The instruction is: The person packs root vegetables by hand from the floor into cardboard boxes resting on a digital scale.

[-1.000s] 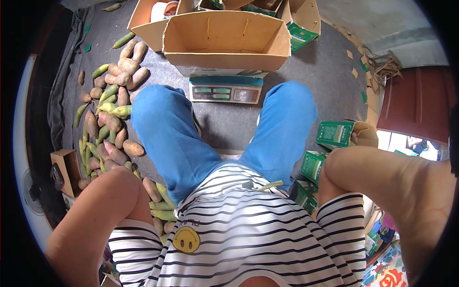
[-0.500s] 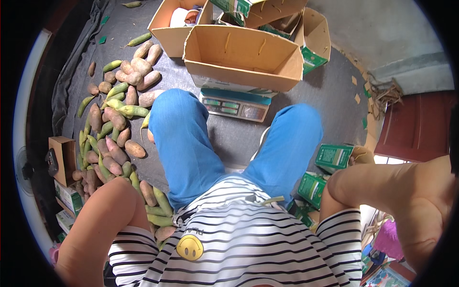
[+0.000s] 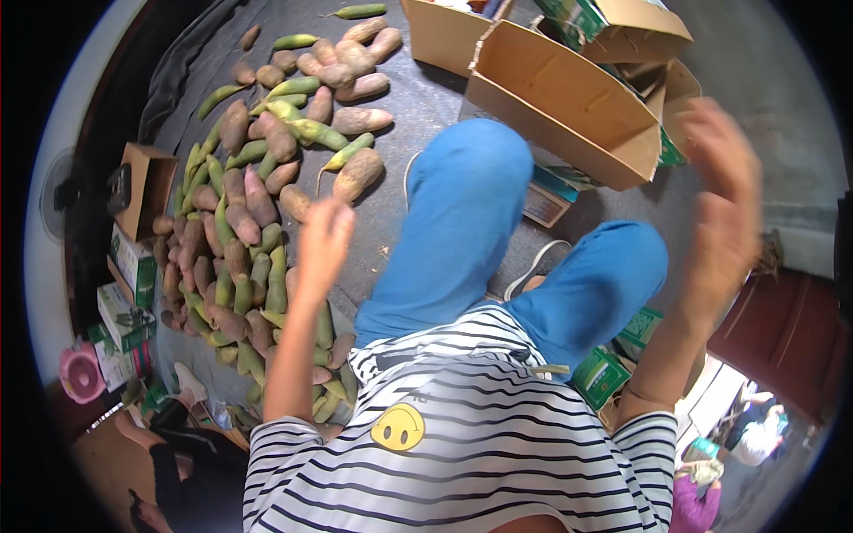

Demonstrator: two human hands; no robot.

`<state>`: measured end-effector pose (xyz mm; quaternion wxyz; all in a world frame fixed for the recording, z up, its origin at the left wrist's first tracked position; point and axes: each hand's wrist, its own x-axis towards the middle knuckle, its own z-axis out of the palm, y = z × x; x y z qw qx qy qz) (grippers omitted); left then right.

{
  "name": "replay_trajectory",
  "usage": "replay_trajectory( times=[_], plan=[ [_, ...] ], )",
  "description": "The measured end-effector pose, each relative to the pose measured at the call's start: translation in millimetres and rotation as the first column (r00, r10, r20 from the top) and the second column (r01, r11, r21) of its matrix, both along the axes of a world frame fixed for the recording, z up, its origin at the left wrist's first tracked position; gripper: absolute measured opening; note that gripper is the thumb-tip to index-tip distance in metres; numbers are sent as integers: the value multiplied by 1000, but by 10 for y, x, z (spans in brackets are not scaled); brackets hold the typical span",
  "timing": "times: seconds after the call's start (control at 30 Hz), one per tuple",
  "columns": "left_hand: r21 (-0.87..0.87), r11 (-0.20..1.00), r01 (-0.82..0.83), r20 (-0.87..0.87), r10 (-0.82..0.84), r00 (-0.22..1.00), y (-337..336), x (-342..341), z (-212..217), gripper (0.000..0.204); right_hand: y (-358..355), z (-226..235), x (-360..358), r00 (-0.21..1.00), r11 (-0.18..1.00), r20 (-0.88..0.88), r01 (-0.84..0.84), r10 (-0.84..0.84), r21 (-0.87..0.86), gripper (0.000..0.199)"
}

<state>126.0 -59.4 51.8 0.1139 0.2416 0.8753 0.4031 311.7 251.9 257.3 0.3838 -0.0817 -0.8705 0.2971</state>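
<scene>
Reaching out now, the left hand is open and empty over the sweet potatoes at left; the right hand, blurry, open, has come up near the cardboard box

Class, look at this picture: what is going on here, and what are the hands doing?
A person in blue trousers and a striped shirt sits over a dark floor. Their left hand reaches out above a heap of brownish-purple tubers and green elongated vegetables, holding nothing. Their right hand, blurred, is raised near an open brown cardboard box; whether it holds anything cannot be told. Small green cartons lie by the right leg.
</scene>
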Motion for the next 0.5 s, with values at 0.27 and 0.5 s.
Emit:
replay_trajectory(
  times=[0.27, 0.5],
  plan=[
    [-705, 661, 256, 452, 140, 881, -1424, 996, -1883, 48, -355, -927, -676, 858, 939, 500, -259, 116, 227, 36],
    [-747, 625, -225, 261, 587, 766, -2207, 939, -2084, 43, -450, -1091, -875, 873, 926, 474, -266, 114, 268, 19]
  ],
)
